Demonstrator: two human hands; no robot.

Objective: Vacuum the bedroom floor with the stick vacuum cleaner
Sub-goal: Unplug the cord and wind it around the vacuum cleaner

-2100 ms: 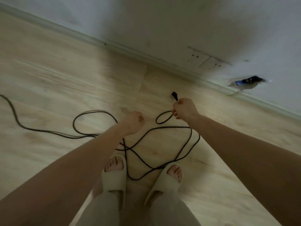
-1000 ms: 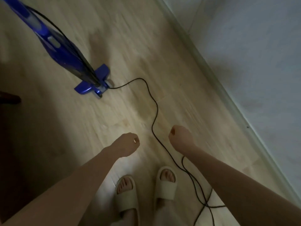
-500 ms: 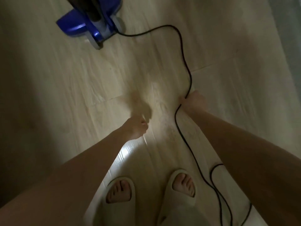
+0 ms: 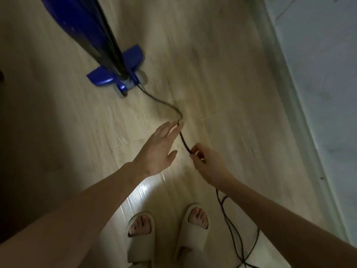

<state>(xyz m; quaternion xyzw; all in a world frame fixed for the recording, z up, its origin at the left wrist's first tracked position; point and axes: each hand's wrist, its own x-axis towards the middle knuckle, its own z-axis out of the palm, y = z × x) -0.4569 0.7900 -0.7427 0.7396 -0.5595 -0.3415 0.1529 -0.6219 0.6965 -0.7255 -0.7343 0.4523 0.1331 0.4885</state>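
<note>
Head view, looking down: a black cord [image 4: 185,144] is pinched in the curled fingers of the right hand [image 4: 207,163], lifted off the wood floor [image 4: 222,74], probably so slack is kept away from the feet. The left hand [image 4: 158,149] is spread flat, fingers straight, their tips at the cord, likely reaching to take it. The blue vacuum [image 4: 116,74] stands ahead, left of a wall [image 4: 318,93]. More cord is looped beside pale slippers [image 4: 193,235].

Vacuum [image 4: 108,60] ahead, cord [image 4: 185,141] between hands
</note>
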